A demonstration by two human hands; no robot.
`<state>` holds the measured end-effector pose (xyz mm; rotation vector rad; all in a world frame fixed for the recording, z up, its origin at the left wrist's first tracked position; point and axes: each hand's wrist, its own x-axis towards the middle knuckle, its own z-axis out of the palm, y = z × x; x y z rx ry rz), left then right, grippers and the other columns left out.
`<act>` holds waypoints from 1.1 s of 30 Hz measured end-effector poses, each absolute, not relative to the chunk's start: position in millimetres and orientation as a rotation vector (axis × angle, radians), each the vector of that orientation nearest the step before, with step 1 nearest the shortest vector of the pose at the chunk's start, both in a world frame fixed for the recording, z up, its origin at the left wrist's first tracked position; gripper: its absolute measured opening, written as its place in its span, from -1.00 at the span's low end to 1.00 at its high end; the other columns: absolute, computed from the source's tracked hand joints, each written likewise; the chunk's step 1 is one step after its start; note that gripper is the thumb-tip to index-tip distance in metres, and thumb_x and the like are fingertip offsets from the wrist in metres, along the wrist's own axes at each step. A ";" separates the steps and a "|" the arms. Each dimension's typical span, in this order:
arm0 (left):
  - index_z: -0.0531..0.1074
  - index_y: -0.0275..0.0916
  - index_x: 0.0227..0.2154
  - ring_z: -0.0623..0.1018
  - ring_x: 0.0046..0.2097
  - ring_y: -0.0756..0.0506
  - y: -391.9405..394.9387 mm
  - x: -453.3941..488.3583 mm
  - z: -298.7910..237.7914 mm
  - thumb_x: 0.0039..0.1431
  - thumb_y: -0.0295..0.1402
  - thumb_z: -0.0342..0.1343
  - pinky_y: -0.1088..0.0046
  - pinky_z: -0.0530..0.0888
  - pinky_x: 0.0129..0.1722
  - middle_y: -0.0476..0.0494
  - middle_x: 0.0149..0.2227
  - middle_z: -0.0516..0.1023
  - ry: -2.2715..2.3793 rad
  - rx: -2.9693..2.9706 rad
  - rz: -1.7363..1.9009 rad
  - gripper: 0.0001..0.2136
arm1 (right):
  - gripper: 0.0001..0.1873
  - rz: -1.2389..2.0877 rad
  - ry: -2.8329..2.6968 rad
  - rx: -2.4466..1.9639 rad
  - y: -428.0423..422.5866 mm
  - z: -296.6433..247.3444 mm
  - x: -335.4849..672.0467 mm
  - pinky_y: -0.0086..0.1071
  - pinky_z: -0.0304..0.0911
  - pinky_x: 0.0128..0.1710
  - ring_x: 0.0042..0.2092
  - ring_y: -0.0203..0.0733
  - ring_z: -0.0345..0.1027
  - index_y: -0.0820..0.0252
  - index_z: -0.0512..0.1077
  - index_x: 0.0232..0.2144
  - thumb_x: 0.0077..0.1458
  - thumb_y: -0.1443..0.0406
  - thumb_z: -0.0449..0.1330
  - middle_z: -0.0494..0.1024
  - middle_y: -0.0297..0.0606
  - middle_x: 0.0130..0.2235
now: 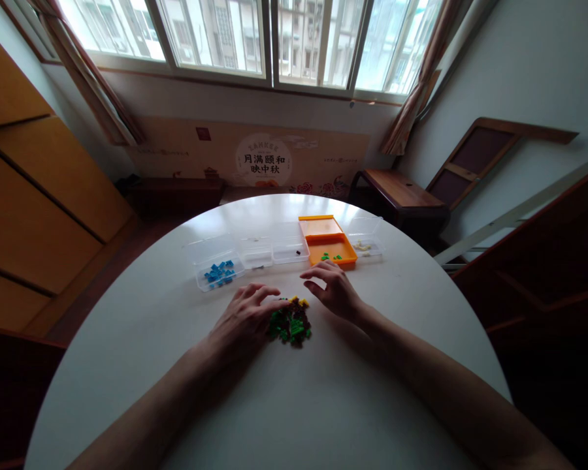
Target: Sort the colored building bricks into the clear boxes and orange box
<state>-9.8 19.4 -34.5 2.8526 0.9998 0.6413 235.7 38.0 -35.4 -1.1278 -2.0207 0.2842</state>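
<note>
A small pile of building bricks (294, 326), mostly green and dark brown with some yellow, lies on the white round table (294, 405). My left hand (247, 312) is at the pile's left edge, fingers apart, its thumb reaching over the bricks and covering some. To the upper right of the pile my right hand (334, 288) hovers with thumb and forefinger apart and nothing visible between them. Just beyond it stands an open orange box (330, 247) with a few green bricks (329, 256) inside.
Left of the orange box, a clear box (238, 279) holds several blue bricks (219, 273). Between them are clear compartments (281, 256), one with a dark piece (298, 252). A clear box (379, 251) with cream-coloured pieces (361, 246) stands at right.
</note>
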 end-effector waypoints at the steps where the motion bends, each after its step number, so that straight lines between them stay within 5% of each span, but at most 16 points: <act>1: 0.44 0.02 -0.03 0.38 -0.01 -0.17 19.7 -9.8 -34.6 0.14 -0.55 0.02 0.22 0.31 -0.01 -0.09 -0.01 0.47 0.990 2.855 0.652 -0.60 | -0.88 0.283 -2.021 -1.124 37.2 -36.3 235.7 -0.23 0.24 -0.11 -0.20 -0.15 0.37 0.14 0.53 -0.29 0.09 0.40 0.23 0.56 -0.24 -0.28; 25: 0.50 -0.13 -0.30 0.42 -0.04 -0.14 20.4 -9.6 -32.5 0.22 -0.40 0.09 0.25 0.34 -0.04 -0.11 -0.14 0.53 0.980 2.844 0.777 -0.90 | -0.88 0.286 -2.096 -1.091 24.0 -41.3 223.6 -0.24 0.19 -0.10 -0.20 -0.15 0.35 0.12 0.53 -0.30 0.07 0.40 0.25 0.57 -0.26 -0.28; 33: 0.47 -0.18 -0.32 0.45 -0.14 -0.08 18.2 -5.3 -24.8 0.23 -0.38 0.11 0.32 0.36 -0.11 -0.07 -0.26 0.56 0.966 2.762 1.148 -0.95 | -0.94 0.488 -2.108 -0.986 14.6 -26.2 211.3 -0.30 0.22 -0.15 -0.26 -0.21 0.39 0.12 0.55 -0.34 0.09 0.34 0.27 0.57 -0.28 -0.34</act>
